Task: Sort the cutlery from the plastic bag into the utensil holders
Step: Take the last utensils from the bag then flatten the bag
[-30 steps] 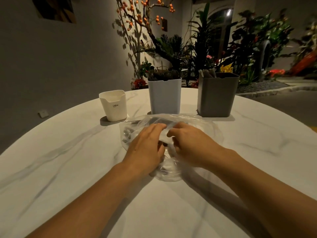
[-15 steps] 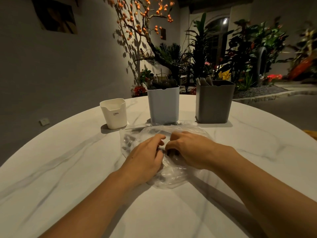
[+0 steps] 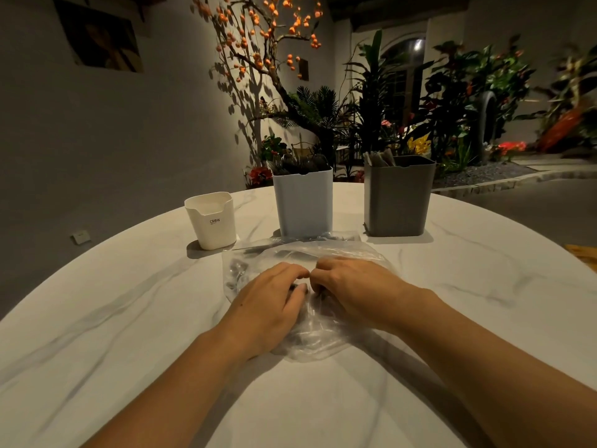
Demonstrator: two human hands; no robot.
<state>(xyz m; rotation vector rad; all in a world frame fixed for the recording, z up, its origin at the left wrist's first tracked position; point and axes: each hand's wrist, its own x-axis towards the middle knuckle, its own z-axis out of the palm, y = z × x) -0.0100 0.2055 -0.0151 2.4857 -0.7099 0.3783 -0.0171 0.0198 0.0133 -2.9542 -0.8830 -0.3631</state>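
A clear plastic bag [image 3: 326,337] lies flat on the round marble table [image 3: 129,334], with dark cutlery dimly showing through it at its left side. My left hand [image 3: 271,305] and my right hand [image 3: 352,289] lie on top of the bag side by side, fingers curled and pinching the film where their tips meet. Behind the bag stand three holders: a small white cup [image 3: 211,219], a tall pale blue holder [image 3: 303,202] with dark utensils in it, and a tall grey holder [image 3: 399,195] with a few handles sticking out.
A dim wall lies beyond the table's far left edge. Plants and a branch with orange fruit stand behind the holders. A yellowish object [image 3: 581,253] shows at the table's right edge.
The view has tilted up a little, so everything sits lower in frame. Both hands stay on the bag, and their fingertips have drawn closer together, gathering the film.
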